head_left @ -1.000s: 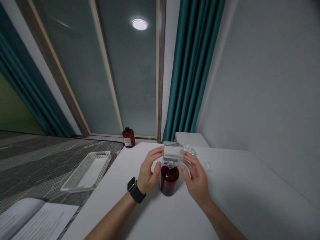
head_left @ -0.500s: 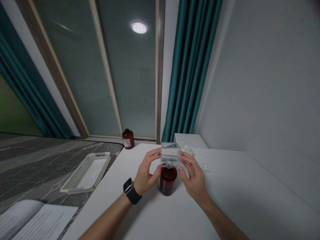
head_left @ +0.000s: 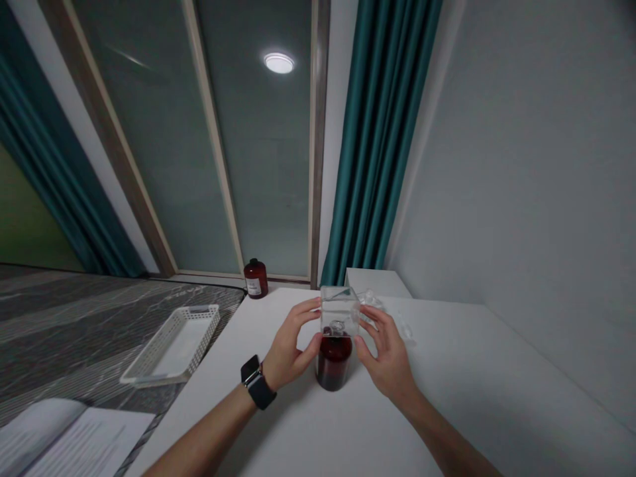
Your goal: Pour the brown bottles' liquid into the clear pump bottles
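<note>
A clear square bottle (head_left: pixel 340 310) is held upside down between my hands, its neck pointing down at the top of a dark amber bottle (head_left: pixel 334 368). The amber bottle stands upright on the white table. My left hand (head_left: pixel 293 348) grips the clear bottle's left side with fingertips and thumb. On the opposite side, my right hand (head_left: pixel 385 348) holds it the same way. Whether the two necks touch, I cannot tell. A dark smartwatch (head_left: pixel 258 382) is on my left wrist.
Crumpled clear plastic (head_left: pixel 371 301) lies behind my right hand. Another amber bottle (head_left: pixel 256 278) with a white label stands at the table's far left corner. To the left, a white basket (head_left: pixel 211 324) and an open book (head_left: pixel 99 437) rest on a dark patterned surface.
The clear bottle stays upside down over the amber bottle, with both hands on it. The liquid seen inside it looks lower. The view has shifted slightly.
</note>
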`<action>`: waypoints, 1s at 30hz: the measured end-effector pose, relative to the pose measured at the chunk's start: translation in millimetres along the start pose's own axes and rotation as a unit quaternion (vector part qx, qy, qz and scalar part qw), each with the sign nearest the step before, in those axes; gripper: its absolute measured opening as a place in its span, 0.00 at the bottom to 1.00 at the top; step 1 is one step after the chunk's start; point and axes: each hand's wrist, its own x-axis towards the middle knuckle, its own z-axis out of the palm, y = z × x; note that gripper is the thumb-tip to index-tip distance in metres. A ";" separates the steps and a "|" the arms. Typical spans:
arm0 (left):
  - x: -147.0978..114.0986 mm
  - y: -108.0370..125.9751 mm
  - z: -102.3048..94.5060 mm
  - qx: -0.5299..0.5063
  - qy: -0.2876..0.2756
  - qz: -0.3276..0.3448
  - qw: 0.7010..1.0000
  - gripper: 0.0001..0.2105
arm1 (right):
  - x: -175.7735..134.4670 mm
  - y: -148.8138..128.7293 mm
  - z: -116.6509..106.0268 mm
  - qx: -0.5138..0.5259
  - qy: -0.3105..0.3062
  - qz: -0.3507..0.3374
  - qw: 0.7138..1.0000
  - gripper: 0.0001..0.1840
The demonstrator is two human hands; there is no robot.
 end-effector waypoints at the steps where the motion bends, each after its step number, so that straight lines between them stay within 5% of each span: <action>1: -0.2 -0.2 0.0 0.000 0.000 -0.001 1.000 0.19 | -0.4 0.7 -0.1 -0.004 -0.001 0.003 1.000 0.27; 18: 0.3 -0.5 -1.1 0.002 -0.011 0.009 1.000 0.19 | -1.9 -0.7 -4.5 -0.073 -0.016 -0.032 0.997 0.28; 30: 10.5 -3.8 -2.9 -0.046 -0.024 -0.085 0.995 0.15 | 18.1 -4.6 0.0 -0.023 -0.015 0.032 0.999 0.26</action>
